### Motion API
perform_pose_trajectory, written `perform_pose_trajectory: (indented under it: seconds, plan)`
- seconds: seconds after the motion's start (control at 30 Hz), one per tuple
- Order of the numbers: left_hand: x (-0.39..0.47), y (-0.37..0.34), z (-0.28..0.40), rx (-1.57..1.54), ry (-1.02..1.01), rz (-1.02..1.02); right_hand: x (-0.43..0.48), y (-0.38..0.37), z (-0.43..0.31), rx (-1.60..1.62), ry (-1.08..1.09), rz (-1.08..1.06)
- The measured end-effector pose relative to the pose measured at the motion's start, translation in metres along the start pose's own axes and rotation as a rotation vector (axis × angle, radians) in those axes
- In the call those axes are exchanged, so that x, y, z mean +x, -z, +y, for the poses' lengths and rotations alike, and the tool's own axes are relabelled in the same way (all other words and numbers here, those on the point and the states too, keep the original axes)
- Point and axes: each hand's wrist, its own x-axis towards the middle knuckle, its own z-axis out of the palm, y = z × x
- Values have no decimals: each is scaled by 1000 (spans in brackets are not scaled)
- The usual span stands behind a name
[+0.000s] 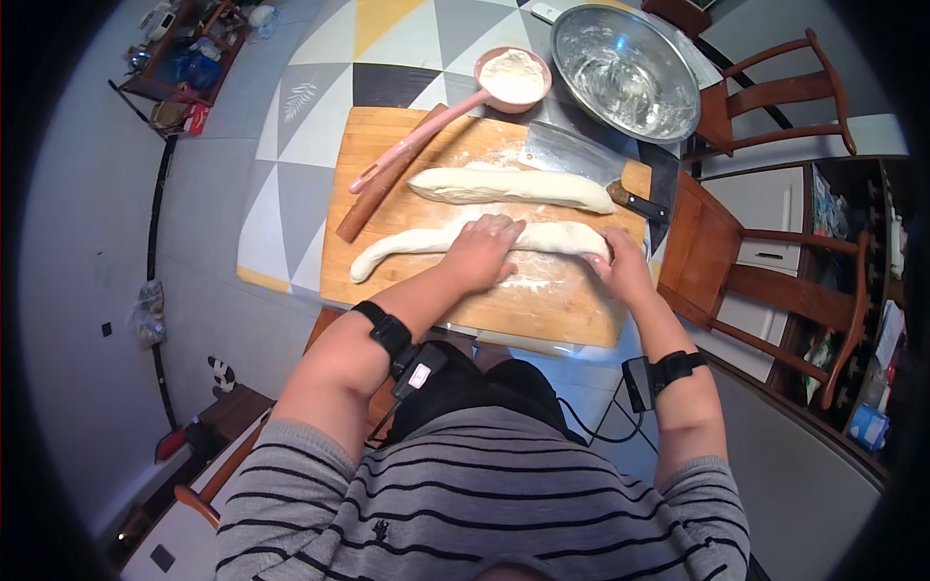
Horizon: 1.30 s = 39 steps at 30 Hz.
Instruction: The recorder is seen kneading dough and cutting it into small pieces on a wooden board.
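A long rope of dough lies across the near half of a floured wooden board. My left hand rests on top of its middle, fingers pointing away from me. At the right end, my right hand grips the dough between thumb and fingers. Behind it lies a thicker dough log, untouched. A cleaver with a dark handle is flat on the board beyond that log, partly hidden by it. On the board's left, a wooden rolling pin lies at a slant, partly under the pink ladle's handle.
The pink ladle holds flour at the board's far edge. A flour-dusted metal bowl stands at the far right of the table, on a patterned tablecloth. Wooden chairs stand on the right.
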Motion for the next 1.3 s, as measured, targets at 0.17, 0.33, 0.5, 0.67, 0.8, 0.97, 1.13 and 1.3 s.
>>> perform_pose_trajectory:
  seconds: [0.17, 0.33, 0.5, 0.67, 0.8, 0.97, 1.13, 1.3]
  plan:
    - [13, 16, 16, -98, 105, -105, 18, 52, -63, 336, 146, 89]
    - [46, 41, 57, -723, 44, 59, 24, 53, -103, 516, 371, 274]
    - [42, 46, 69, -593, 175, 62, 30, 20, -127, 1387, -17, 426]
    - [33, 46, 76, -655, 208, 96, 41, 17, -125, 1482, -165, 326]
    - [33, 34, 57, -703, 209, 51, 49, 28, -148, 1715, -225, 488]
    - [34, 21, 49, -512, 156, -11, 49, 39, -140, 1763, -342, 497]
    - [26, 19, 44, -534, 92, 11, 46, 51, -134, 1781, -272, 521]
    - [19, 3, 19, -180, 220, -126, 44, 64, -114, 1747, -283, 624]
